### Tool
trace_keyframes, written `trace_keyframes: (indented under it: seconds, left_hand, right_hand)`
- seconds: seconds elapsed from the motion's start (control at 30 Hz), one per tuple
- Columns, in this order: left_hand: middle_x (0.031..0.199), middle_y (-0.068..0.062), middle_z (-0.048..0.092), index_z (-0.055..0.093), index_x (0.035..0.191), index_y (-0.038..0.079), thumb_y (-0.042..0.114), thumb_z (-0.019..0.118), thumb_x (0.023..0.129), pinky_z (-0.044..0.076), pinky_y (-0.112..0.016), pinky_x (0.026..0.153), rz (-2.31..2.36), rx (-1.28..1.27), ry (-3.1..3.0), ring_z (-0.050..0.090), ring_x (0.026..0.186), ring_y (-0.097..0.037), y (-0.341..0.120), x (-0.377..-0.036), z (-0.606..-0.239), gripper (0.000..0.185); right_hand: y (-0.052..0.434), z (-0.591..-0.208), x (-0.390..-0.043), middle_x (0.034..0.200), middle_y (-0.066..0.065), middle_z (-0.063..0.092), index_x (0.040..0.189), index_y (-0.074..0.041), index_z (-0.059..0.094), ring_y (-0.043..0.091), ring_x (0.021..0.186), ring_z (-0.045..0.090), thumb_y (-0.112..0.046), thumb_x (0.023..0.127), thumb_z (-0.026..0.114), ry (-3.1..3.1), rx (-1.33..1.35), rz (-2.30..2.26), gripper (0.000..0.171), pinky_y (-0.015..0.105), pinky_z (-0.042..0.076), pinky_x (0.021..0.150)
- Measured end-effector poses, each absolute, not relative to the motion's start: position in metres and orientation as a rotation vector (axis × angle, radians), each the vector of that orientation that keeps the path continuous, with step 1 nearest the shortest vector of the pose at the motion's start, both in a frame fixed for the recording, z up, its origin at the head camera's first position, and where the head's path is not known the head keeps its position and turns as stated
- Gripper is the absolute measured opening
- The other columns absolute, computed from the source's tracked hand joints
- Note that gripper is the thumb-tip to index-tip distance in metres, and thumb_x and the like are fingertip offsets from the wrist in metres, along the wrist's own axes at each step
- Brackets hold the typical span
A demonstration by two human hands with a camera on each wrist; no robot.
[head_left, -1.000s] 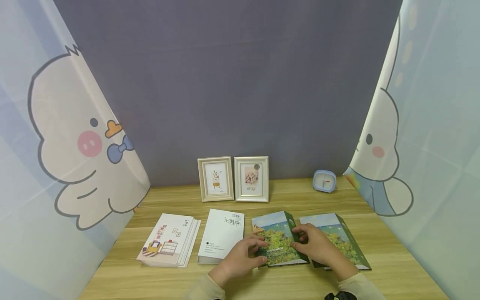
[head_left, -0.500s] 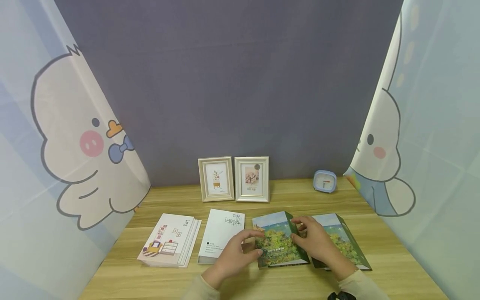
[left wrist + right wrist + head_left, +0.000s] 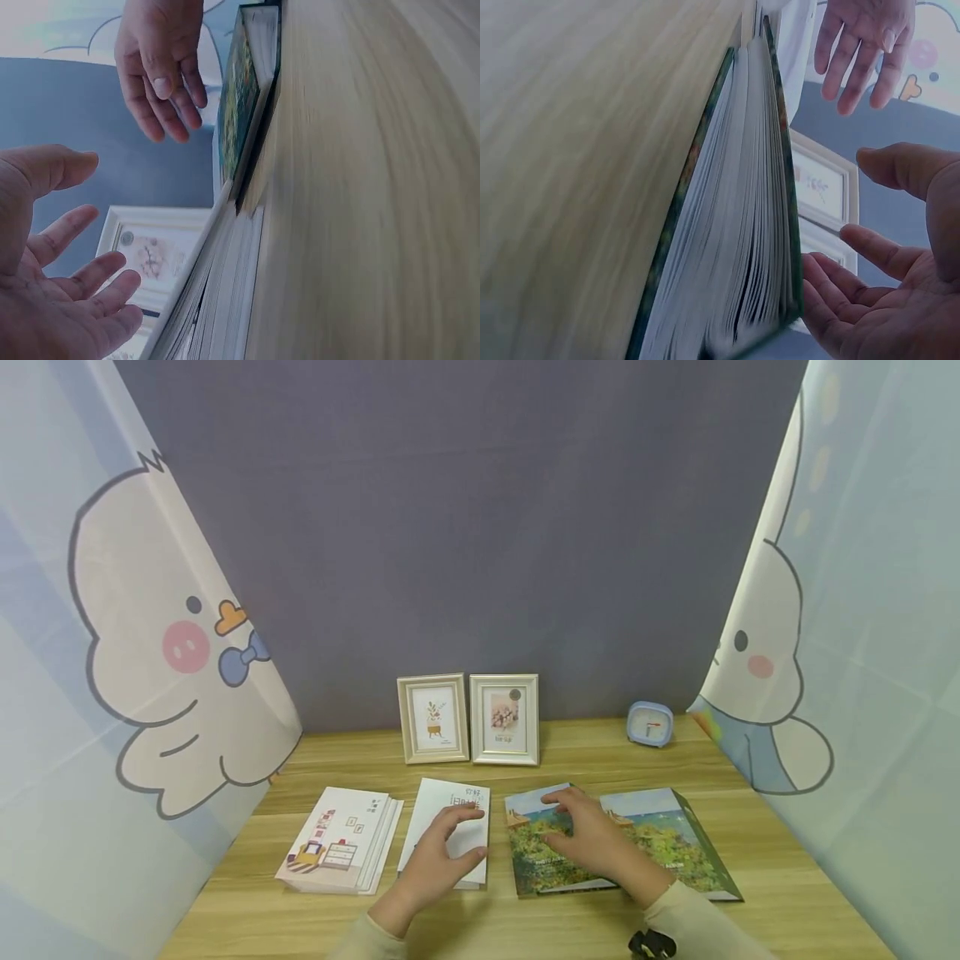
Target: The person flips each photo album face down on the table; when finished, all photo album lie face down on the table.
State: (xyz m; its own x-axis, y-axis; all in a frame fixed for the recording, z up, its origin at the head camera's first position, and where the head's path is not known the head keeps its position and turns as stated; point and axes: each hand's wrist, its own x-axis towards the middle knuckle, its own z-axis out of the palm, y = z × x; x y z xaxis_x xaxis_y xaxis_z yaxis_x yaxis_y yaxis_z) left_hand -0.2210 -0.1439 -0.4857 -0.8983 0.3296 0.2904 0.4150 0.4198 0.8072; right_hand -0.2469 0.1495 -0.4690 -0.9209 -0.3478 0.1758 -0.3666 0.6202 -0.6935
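Observation:
My left hand (image 3: 435,860) hovers over the white photo album (image 3: 437,795) left of centre, thumb and fingers spread with nothing between them. Above the green photo album (image 3: 534,860) with a painted seaside cover hangs my right hand (image 3: 600,842), its fingers loosely bent and holding nothing. In the left wrist view, a gap shows between the left hand (image 3: 71,281) and the white album's pages (image 3: 217,292). From the right wrist, the green album's page edges (image 3: 742,225) stand beside the right hand (image 3: 900,292); whether its fingers touch the cover I cannot tell.
A second, similar green album (image 3: 671,847) lies at the right. A white album with a drawn room (image 3: 341,835) lies at the far left. Two picture frames (image 3: 432,720) and a blue clock (image 3: 649,724) stand at the back of the wooden table (image 3: 585,756), before a grey curtain.
My left hand has left the green album's left side and moved left over the white album. My right hand has come off the green album's right edge and shifted left above its cover.

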Motion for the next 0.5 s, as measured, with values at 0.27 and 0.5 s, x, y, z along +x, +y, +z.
trace_keyframes:
  seconds: [0.27,0.5]
  left_hand:
    - [0.151,-0.018,0.052,0.064,0.136,0.016,0.015,0.081,0.093,0.033,-0.068,0.117,-1.459,-0.595,-2.491,0.045,0.143,-0.041,-0.164,-0.223,-0.487,0.046]
    - [0.156,-0.019,0.048,0.063,0.138,0.010,0.010,0.082,0.090,0.029,-0.063,0.121,-1.498,-0.388,-2.482,0.038,0.148,-0.042,-0.190,-0.229,-0.489,0.051]
  right_hand:
    - [0.124,-0.469,-0.251,0.138,0.011,0.057,0.146,-0.009,0.057,0.038,0.125,0.059,-0.026,0.093,0.082,-2.836,0.783,1.197,0.060,0.054,0.057,0.089]
    - [0.102,-0.470,-0.252,0.141,0.013,0.056,0.149,-0.011,0.053,0.035,0.125,0.059,-0.030,0.093,0.082,-2.880,0.857,1.194,0.066,0.053,0.056,0.094]
